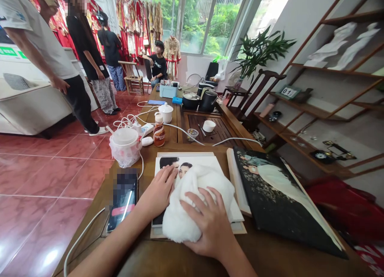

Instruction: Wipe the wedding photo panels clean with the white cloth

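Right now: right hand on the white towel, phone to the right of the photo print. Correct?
No: the phone lies to the left of the photo print, as the head view shows. The right hand is on the white towel, as you said.

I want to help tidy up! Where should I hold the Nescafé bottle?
Wrap your hand around the middle of the Nescafé bottle, coming from the near side. It stands upright and its slim body suits a grip, while the white cap is small. The bagged white tub sits close on its left, so avoid that side.
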Demonstrator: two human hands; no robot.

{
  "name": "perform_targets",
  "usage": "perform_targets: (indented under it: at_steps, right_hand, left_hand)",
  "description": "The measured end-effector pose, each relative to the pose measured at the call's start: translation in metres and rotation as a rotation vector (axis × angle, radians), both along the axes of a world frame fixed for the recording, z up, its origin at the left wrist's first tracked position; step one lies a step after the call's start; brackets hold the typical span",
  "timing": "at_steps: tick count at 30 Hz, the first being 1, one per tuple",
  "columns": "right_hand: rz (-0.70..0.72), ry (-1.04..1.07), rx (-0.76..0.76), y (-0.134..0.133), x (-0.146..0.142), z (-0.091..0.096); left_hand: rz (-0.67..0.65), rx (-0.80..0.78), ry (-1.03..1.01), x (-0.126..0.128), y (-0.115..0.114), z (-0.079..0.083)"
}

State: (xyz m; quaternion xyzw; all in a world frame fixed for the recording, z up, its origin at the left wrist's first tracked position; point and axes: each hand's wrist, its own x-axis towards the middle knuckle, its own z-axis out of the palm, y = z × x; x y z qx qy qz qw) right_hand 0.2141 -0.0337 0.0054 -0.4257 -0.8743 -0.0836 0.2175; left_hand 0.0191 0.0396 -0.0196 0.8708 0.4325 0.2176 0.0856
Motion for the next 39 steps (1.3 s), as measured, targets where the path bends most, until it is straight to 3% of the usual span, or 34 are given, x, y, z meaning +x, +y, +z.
perform_targets:
  at_steps: [3,7,13,18,23,27,31,39]
  right_hand:
    - [0.009,0.006,-0.005,0.000,0.006,-0.001]
    - [-0.041,-0.035,0.008,-0.001,0.038,-0.003]
    - [-0.220,0.016,0.048,-0.005,0.079,-0.003]
    - [-0.242,-0.002,0.038,-0.006,0.060,0.000]
    - [-0.128,-0.015,0.017,-0.004,0.018,0.002]
    - [-0.068,-0.017,-0.004,-0.003,0.003,0.003]
    - [-0.077,0.010,0.008,-0.001,0.016,0.002]
    - [-0.282,0.011,0.048,-0.007,0.068,-0.001]
  left_hand:
    - [-0.002,0.003,0.008,-0.001,0.000,0.000]
    - [-0.014,0.027,0.003,-0.002,0.000,0.000]
    - [-0.016,0.049,-0.037,-0.003,0.001,-0.001]
    - [-0.016,0.041,-0.040,-0.003,0.000,0.000]
    - [-0.010,0.018,-0.016,0.001,-0.001,0.002]
    - [-0.014,0.006,-0.021,0.002,-0.001,0.003]
    - [-0.015,0.021,-0.031,0.001,0.000,0.003]
    - [-0.022,0.032,-0.048,-0.005,0.002,0.001]
